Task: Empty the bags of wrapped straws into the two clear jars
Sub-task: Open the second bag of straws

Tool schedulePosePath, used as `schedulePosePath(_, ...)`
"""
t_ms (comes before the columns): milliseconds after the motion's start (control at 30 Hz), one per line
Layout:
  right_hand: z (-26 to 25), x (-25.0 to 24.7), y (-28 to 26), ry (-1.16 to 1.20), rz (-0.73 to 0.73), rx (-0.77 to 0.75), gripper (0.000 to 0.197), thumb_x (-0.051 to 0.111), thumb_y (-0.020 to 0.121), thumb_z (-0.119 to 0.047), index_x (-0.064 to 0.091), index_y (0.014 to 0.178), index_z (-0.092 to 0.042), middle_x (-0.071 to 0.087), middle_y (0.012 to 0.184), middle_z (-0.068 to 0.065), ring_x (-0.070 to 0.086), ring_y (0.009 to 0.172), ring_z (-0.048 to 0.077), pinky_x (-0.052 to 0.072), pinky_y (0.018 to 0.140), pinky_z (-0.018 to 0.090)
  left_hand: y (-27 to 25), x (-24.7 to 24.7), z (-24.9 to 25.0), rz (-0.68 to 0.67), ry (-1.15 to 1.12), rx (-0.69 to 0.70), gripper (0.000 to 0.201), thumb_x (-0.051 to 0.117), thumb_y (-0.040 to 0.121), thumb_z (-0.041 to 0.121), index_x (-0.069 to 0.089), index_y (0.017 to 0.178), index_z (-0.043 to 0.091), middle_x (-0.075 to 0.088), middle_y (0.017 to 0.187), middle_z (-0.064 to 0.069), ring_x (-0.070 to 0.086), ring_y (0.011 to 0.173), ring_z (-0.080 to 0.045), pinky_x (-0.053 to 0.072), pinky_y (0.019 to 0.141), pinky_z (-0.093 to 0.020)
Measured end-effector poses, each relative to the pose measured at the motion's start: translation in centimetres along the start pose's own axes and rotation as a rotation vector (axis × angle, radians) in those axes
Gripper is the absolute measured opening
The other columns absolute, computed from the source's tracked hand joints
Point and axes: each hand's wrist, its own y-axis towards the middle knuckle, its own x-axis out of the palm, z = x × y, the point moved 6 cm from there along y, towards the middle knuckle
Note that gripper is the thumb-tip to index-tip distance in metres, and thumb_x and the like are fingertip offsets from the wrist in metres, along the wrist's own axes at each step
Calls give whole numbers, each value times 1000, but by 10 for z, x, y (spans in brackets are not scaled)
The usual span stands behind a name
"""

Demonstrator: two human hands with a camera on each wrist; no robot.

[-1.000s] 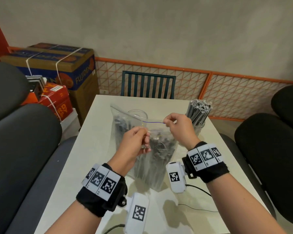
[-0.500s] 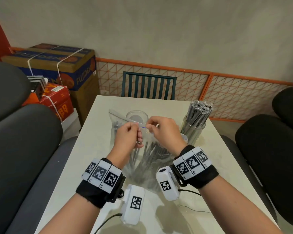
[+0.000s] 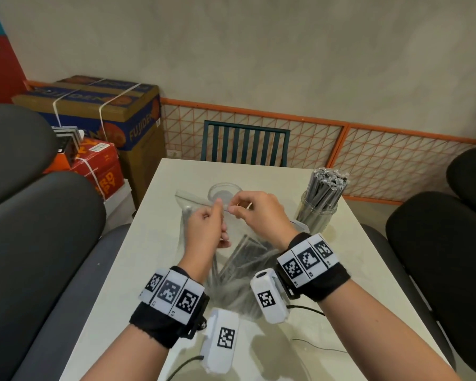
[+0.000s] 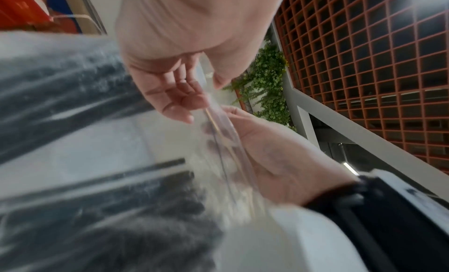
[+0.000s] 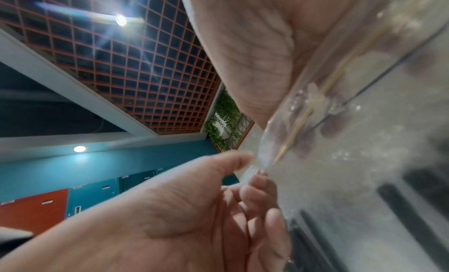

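Observation:
A clear zip bag [image 3: 239,259] of dark wrapped straws stands tilted on the white table [image 3: 127,270] in front of me. My left hand [image 3: 208,226] pinches the bag's top seal strip [image 4: 218,130] from the left. Close beside it, my right hand [image 3: 254,209] pinches the same strip [image 5: 286,141] from the right. Just behind the bag's top stands an empty clear jar [image 3: 224,191]. At the table's right is a second clear jar [image 3: 318,214] packed with upright wrapped straws [image 3: 327,182]. Through the plastic the straws look blurred in both wrist views.
Black chairs [image 3: 39,243] flank the table on the left, with more chairs [image 3: 445,248] on the right. A green slatted chair [image 3: 245,144] stands at the far end. Strapped cardboard boxes [image 3: 102,111] are stacked at the back left. A thin cable [image 3: 313,345] lies on the near table.
My right hand has slid left along the bag's top until it meets the left hand. The bag has sunk lower toward the table and both hands moved farther away, toward the empty jar.

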Motion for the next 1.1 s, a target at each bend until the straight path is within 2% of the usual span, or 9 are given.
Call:
schedulePosePath(267, 24, -8, 21, 18, 154, 199, 16, 53, 92, -28, 60, 79, -28, 58, 70, -5, 56, 81, 22, 43, 92, 47, -17, -15, 2, 18, -11, -16, 27, 39, 94, 9, 49, 69, 10, 45, 52, -3, 41, 36, -9, 41, 44, -24)
schedulePosePath(533, 46, -23, 28, 5, 223, 268, 18, 50, 94, -16, 57, 78, -22, 52, 69, -1, 51, 80, 25, 42, 87, 43, -31, -50, 0, -10, 239, -34, 21, 49, 84, 6, 55, 64, 6, 48, 57, -4, 48, 55, -16, 48, 55, -27)
schedulePosePath(600, 38, -19, 28, 0, 168, 212, 17, 50, 94, -19, 57, 79, -24, 51, 68, -3, 51, 80, 25, 43, 87, 45, -25, -55, 9, -1, 403, -13, 5, 54, 86, 16, 58, 89, 14, 50, 86, -3, 51, 77, -18, 51, 68, -32)
schedulePosePath(667, 23, -11, 27, -15, 75, 126, 15, 50, 94, -21, 59, 83, -24, 49, 66, -8, 50, 80, 22, 44, 89, 47, -12, -50, 16, -50, 655, 32, 46, 62, 84, 31, 40, 125, 30, 32, 112, 2, 45, 94, -18, 51, 82, -38)
schedulePosePath(767, 0, -4, 17, -50, -4, 27, 13, 51, 94, -24, 63, 90, -22, 51, 68, -11, 52, 84, 21, 43, 90, 46, 9, -33, 26, -152, 821, 49, 50, 57, 87, 39, 39, 133, 31, 37, 117, 0, 48, 97, -20, 55, 65, -32)
schedulePosePath(833, -6, -9, 10, -115, 22, 23, 15, 50, 94, -29, 63, 98, -21, 57, 82, -6, 54, 97, 23, 38, 90, 44, 20, -29, 27, -160, 735, 9, 24, 47, 94, 31, 60, 108, 16, 55, 108, -9, 54, 87, -22, 52, 53, -27)
schedulePosePath(900, 0, -21, 0, -347, 78, 80, 26, 51, 92, -37, 57, 113, -23, 53, 108, 0, 46, 112, 25, 33, 94, 47, 28, -34, 22, -114, 539, -46, 26, 42, 96, 23, 60, 82, 10, 56, 93, -12, 53, 73, -20, 52, 50, -28)
schedulePosePath(1000, 27, -34, -17, -469, 47, 239, 40, 55, 90, -34, 44, 127, -24, 35, 130, 7, 34, 121, 31, 36, 99, 53, 33, -40, 4, -92, 170, -195, 27, 41, 97, 17, 54, 75, 8, 50, 81, -10, 51, 67, -22, 57, 46, -31)
schedulePosePath(1100, 52, -35, -23, -101, -3, 329, 30, 54, 92, -18, 51, 121, -17, 40, 124, 11, 53, 98, 31, 56, 82, 44, 26, -34, -16, -117, -209, -353, 27, 38, 99, 15, 50, 76, 5, 48, 74, -9, 52, 66, -23, 58, 47, -35)
